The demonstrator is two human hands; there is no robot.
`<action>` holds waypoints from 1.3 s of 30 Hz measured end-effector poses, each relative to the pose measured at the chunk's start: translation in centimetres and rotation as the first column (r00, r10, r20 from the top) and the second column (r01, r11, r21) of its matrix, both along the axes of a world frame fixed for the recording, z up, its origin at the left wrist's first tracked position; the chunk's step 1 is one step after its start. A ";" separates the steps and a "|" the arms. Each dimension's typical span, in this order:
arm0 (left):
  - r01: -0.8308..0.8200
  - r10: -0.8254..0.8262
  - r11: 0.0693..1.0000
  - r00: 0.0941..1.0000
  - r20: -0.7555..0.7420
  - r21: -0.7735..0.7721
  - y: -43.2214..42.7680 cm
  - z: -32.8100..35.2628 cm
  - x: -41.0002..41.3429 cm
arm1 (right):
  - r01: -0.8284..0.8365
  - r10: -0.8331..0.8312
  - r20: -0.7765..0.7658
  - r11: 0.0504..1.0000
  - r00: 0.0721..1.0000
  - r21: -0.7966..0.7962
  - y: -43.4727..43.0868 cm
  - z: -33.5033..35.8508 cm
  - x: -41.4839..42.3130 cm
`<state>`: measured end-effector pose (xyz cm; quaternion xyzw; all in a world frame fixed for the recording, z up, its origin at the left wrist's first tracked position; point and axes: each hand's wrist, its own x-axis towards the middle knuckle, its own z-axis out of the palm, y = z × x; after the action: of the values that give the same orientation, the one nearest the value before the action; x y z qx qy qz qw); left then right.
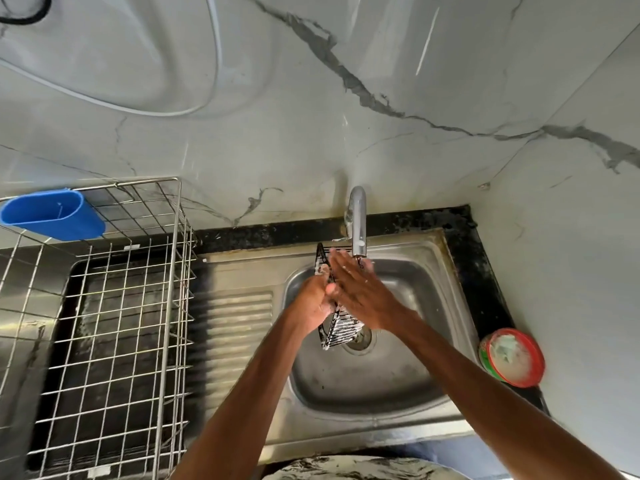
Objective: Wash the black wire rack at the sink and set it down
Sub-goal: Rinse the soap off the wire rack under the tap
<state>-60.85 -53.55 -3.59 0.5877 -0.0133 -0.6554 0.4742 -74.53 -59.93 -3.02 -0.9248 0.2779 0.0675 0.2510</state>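
Observation:
The black wire rack (pixel 337 332) is soapy, with white suds on its bars, and stands tilted on edge over the steel sink (pixel 408 386), its upper end under the tap (pixel 358 223). My left hand (pixel 313 299) grips its left side from behind. My right hand (pixel 360 289) lies flat against the rack's front with straight fingers reaching up toward the spout. Much of the rack's middle is hidden behind my hands.
A steel dish-drying basket (pixel 104 323) with a blue plastic holder (pixel 52 214) stands on the left. The ribbed drainboard (pixel 239 337) lies between it and the basin. A red-rimmed tub of dish soap (pixel 512 356) sits at the right on the black counter edge.

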 end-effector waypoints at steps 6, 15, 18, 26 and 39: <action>0.025 -0.025 1.000 0.999 0.039 -0.009 -1.6 1.1 0.0 | 0.032 -0.036 0.043 0.996 0.998 0.088 0.1 1.3 0.7; -0.007 0.007 1.000 1.000 0.005 0.025 -1.1 2.5 -0.4 | 0.019 -0.023 0.035 0.993 0.999 0.114 0.7 2.7 0.9; -0.030 0.024 0.994 0.998 0.057 0.105 -0.9 2.9 -0.9 | 0.107 -0.100 -0.055 0.984 0.994 0.145 -1.3 2.9 1.0; -0.032 0.033 0.999 0.999 -0.013 0.044 1.2 2.6 0.5 | 0.080 -0.072 -0.065 0.988 0.995 0.131 -1.8 1.7 3.3; -0.090 0.090 0.995 0.996 0.012 -0.045 2.5 2.0 0.4 | 0.136 -0.123 -0.083 0.974 0.989 0.179 -0.9 2.7 4.0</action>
<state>-60.44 -51.09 -1.63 0.5814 -0.0047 -0.6289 0.5161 -70.53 -60.81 -0.28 -0.8746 0.3388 0.1095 0.3291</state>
